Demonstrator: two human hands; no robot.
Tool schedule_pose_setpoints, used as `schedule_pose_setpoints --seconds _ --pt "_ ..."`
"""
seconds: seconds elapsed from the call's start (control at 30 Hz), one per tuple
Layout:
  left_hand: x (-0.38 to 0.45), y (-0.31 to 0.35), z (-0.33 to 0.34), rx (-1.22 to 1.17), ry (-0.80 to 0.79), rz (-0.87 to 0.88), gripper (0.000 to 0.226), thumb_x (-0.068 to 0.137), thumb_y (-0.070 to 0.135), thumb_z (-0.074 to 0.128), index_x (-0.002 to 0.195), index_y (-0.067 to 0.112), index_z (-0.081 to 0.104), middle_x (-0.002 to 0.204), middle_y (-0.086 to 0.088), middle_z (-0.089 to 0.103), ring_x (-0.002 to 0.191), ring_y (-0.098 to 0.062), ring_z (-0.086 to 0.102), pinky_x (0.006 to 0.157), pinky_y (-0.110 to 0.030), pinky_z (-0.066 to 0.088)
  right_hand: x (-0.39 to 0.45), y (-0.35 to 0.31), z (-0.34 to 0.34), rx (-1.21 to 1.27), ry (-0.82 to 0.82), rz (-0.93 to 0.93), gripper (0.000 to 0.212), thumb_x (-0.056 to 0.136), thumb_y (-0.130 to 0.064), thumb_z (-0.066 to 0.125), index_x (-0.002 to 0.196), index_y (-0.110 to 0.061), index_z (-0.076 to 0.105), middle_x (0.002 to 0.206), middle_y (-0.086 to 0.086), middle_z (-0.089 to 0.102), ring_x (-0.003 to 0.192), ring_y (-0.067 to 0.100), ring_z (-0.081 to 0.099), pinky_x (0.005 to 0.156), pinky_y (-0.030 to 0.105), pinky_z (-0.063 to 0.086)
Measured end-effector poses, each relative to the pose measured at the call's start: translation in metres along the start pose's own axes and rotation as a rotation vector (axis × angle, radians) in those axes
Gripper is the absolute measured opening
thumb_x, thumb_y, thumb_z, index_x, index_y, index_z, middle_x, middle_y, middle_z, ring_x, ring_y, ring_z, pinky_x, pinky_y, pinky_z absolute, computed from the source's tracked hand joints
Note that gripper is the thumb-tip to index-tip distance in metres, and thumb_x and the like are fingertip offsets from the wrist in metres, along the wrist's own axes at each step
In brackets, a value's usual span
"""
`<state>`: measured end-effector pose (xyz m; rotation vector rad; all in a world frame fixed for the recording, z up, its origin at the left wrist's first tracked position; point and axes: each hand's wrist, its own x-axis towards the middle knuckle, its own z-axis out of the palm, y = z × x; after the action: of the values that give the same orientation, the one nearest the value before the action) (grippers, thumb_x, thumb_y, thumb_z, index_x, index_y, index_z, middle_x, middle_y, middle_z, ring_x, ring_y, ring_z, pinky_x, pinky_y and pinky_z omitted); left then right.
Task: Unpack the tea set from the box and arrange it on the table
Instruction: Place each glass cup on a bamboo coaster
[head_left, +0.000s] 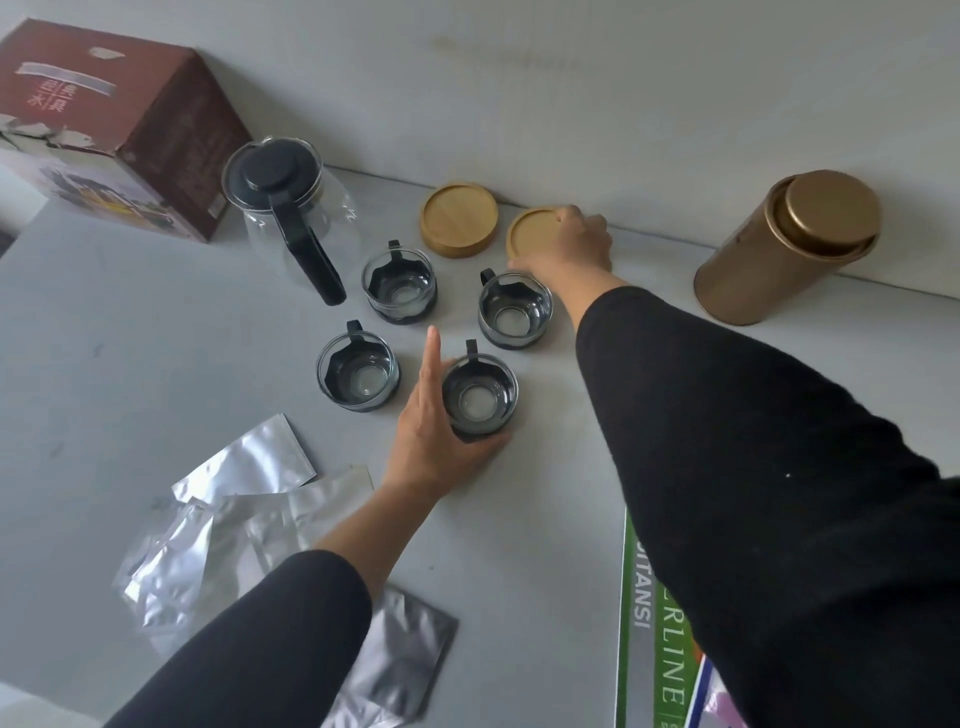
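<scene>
— Which step is this?

— Arranging, I'd judge. The left hand (431, 441) wraps the nearest glass cup (479, 396), forefinger straight; the right hand (571, 244) grips a wooden coaster (535, 234) near the tabletop's (156, 332) far edge.

— And next?

— Probably pairing cup and coaster (lift cleanly; glass slides).

— The set?

— Four clear cups with dark holders mid-table, the teapot (280, 202) beside the box (114, 119) at the far-left corner.

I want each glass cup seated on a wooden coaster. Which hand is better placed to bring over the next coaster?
Probably the right hand: it already grips the round wooden coaster by the wall. The left hand is farther away and busy, wrapped around the nearest glass cup with a black holder.
</scene>
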<state>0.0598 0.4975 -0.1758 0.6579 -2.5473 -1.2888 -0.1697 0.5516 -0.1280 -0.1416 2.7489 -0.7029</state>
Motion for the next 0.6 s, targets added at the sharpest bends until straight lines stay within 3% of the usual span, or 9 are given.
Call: schedule_pose_setpoints --seconds 0.3,0.43,0.6 --pt "-0.001 -0.003 -0.002 -0.005 -0.005 -0.017 0.129 0.054 0.046 0.085 0.145 0.038 -0.006 0.117 0.023 0.044 0.112 0.007 0.040 0.087 0.004 0.020 0.011 0.002 0.006 -0.010 0.021 0.014 0.089 0.062 -0.040 0.081 0.134 -0.015 0.033 0.135 0.014 0.041 0.124 0.031 0.039 0.095 0.041 0.042" --pt "-0.001 -0.005 -0.003 0.009 -0.009 -0.004 0.128 0.054 0.043 0.086 0.149 0.025 0.002 0.118 0.023 0.042 0.115 0.003 0.040 0.087 0.008 0.017 0.008 0.005 -0.003 0.048 0.102 0.021 0.088 0.060 -0.041 0.079 0.130 -0.011 0.035 0.132 0.013 0.046 0.122 0.031 0.044 0.098 0.040 0.043" --pt "-0.001 -0.007 -0.004 0.025 0.006 0.006 0.122 0.055 0.040 0.086 0.148 0.019 0.009 0.118 0.021 0.039 0.119 -0.005 0.039 0.091 0.001 0.017 -0.009 0.021 -0.021 0.097 0.167 0.043 0.085 0.061 -0.038 0.077 0.130 -0.011 0.033 0.129 0.014 0.046 0.120 0.031 0.044 0.098 0.041 0.042"
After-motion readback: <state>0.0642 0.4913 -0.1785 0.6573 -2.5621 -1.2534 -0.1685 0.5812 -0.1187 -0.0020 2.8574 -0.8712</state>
